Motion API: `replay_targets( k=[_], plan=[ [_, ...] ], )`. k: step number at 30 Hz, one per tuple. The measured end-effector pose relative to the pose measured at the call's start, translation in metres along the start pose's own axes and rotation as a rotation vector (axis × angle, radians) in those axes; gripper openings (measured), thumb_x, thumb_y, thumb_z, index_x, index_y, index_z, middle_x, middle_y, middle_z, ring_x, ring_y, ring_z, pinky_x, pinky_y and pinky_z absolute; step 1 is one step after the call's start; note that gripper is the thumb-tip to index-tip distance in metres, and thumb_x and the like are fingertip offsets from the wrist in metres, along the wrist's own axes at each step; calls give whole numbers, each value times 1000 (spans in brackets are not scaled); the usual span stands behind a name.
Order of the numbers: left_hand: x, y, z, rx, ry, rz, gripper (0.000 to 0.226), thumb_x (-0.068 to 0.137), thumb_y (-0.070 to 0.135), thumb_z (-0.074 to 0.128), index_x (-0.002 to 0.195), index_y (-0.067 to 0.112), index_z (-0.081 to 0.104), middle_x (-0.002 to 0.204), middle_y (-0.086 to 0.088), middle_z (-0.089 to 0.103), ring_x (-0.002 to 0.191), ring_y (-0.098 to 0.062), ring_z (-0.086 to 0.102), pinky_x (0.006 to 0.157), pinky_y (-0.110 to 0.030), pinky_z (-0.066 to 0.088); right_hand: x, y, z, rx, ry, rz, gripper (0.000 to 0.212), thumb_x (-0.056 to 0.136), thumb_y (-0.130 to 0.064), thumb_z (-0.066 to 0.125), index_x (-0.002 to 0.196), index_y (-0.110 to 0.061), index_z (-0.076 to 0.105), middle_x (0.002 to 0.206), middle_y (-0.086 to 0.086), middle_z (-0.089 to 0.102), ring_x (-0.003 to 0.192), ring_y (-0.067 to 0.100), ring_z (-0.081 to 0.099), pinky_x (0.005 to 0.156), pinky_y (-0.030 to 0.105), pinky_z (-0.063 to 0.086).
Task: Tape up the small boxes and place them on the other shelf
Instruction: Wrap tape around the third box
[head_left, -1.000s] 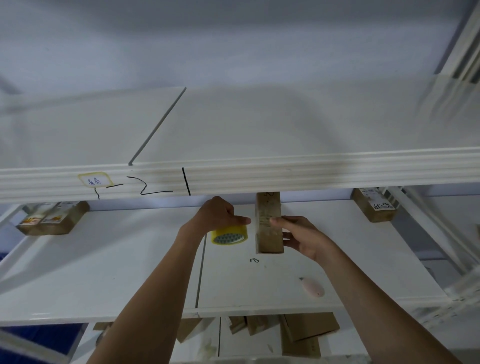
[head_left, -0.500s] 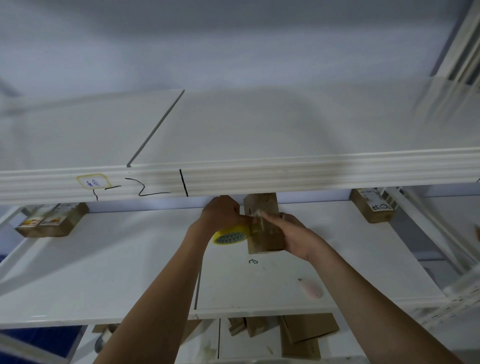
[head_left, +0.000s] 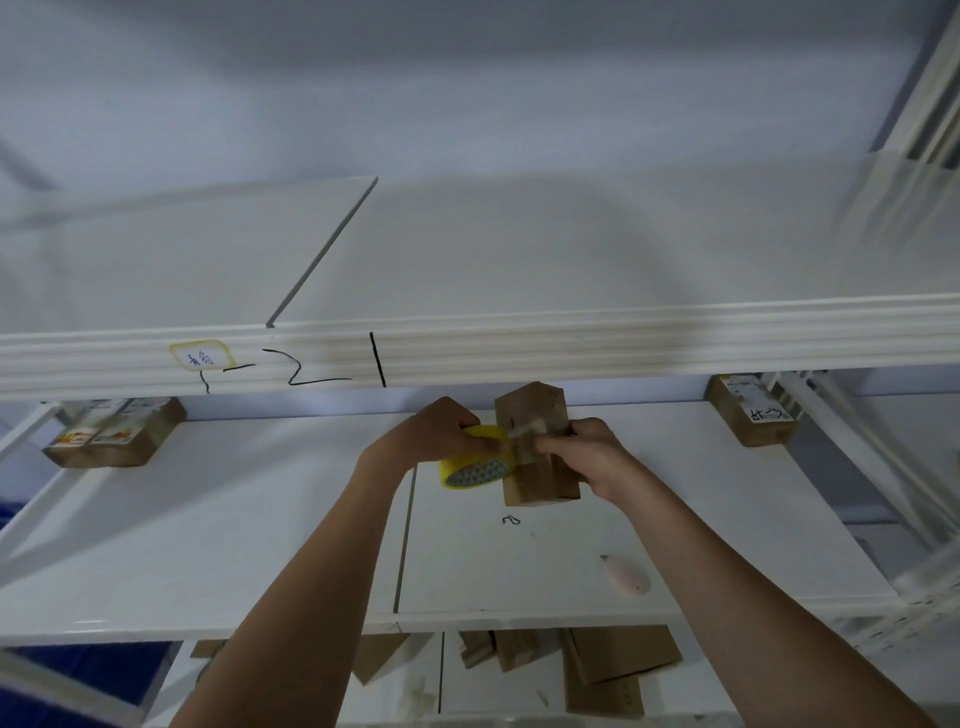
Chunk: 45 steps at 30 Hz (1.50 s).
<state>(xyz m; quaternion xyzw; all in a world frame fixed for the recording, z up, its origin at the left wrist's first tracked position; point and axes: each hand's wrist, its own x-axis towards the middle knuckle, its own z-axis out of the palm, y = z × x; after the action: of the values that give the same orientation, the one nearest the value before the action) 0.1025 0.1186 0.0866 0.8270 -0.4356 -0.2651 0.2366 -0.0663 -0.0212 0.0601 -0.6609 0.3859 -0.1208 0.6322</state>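
A small brown cardboard box (head_left: 535, 483) stands upright on the middle shelf (head_left: 260, 519), just under the upper shelf's front rail. My left hand (head_left: 434, 428) grips a yellow tape roll (head_left: 475, 462) right beside the box's left side. My right hand (head_left: 587, 457) holds the box and pinches the loose tape end (head_left: 524, 431) against its face. A short strip of tape stretches from the roll to the box.
Taped boxes lie at the far left (head_left: 111, 434) and far right (head_left: 753, 415) of the middle shelf. A small pink object (head_left: 626, 574) lies near the front edge. Flattened cardboard (head_left: 613, 665) fills the shelf below. The upper shelf (head_left: 519, 249) is bare.
The box has tilted and moved slightly forward. My two hands have come together, and the right fingers now pinch the tape end on the box instead of only steadying its side.
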Motion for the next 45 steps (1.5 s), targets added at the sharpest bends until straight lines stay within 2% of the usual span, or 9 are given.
replay_targets(
  k=[6, 10, 14, 22, 27, 31, 35, 40, 45],
  plan=[
    [1, -7, -5, -9, 35, -6, 54, 71, 52, 84, 53, 21, 44, 51, 7, 36, 52, -11, 37, 53, -24, 28, -1, 1, -3, 10, -53, 29, 30, 79, -14, 81, 106, -9, 72, 101, 8, 76, 97, 24, 71, 92, 41, 58],
    [1, -18, -6, 164, 149, -100, 56, 66, 66, 80, 64, 16, 56, 63, 3, 55, 60, -10, 55, 57, -23, 42, -4, -5, -7, 93, -104, 23, 32, 78, -12, 83, 108, -8, 73, 98, 7, 78, 93, 23, 74, 78, 33, 59],
    [2, -18, -4, 175, 148, -98, 58, 68, 66, 79, 61, 17, 50, 62, 3, 51, 60, -10, 53, 57, -23, 38, -6, -5, -7, 123, -119, 16, 32, 78, -11, 84, 108, -9, 73, 97, 8, 78, 92, 23, 75, 76, 31, 59],
    [4, -18, -7, 21, 120, 5, 47, 80, 58, 75, 61, 19, 56, 62, 4, 52, 64, -13, 56, 58, -23, 40, -4, -4, -21, 143, -176, 11, 33, 79, -11, 81, 111, -9, 73, 103, 8, 77, 100, 25, 73, 87, 36, 58],
    [6, -17, -9, -15, 105, 27, 33, 85, 52, 72, 77, 20, 69, 80, 1, 64, 76, -13, 62, 63, -21, 46, -4, -5, -26, 163, -186, 6, 30, 81, -11, 80, 111, -8, 73, 104, 10, 77, 100, 25, 72, 89, 36, 58],
    [12, -20, -6, 0, 129, 0, 43, 82, 56, 73, 78, 13, 72, 76, 0, 64, 72, -13, 61, 61, -22, 46, -3, -6, -23, 194, -208, -10, 29, 82, -10, 79, 110, -8, 74, 104, 10, 77, 90, 20, 73, 89, 35, 58],
    [14, -18, -4, 38, 150, 0, 49, 82, 57, 73, 83, 8, 74, 79, -3, 65, 70, -11, 60, 60, -20, 45, -2, -4, -17, 224, -213, -22, 27, 85, -10, 76, 111, -8, 73, 103, 11, 77, 86, 19, 72, 82, 33, 57],
    [13, -14, -4, 6, 141, 7, 42, 80, 60, 72, 67, 21, 65, 73, 4, 61, 74, -12, 61, 62, -21, 45, -5, 0, -13, 366, -241, 53, 29, 93, -14, 65, 120, -5, 68, 116, 19, 72, 97, 26, 70, 83, 36, 57],
    [13, -12, -6, 6, 89, 52, 45, 80, 63, 71, 72, 19, 68, 77, 1, 63, 78, -15, 64, 67, -24, 48, -9, 4, -10, 471, -300, 95, 27, 98, -23, 54, 118, -11, 69, 110, 12, 74, 94, 23, 71, 84, 35, 53]
  ],
)
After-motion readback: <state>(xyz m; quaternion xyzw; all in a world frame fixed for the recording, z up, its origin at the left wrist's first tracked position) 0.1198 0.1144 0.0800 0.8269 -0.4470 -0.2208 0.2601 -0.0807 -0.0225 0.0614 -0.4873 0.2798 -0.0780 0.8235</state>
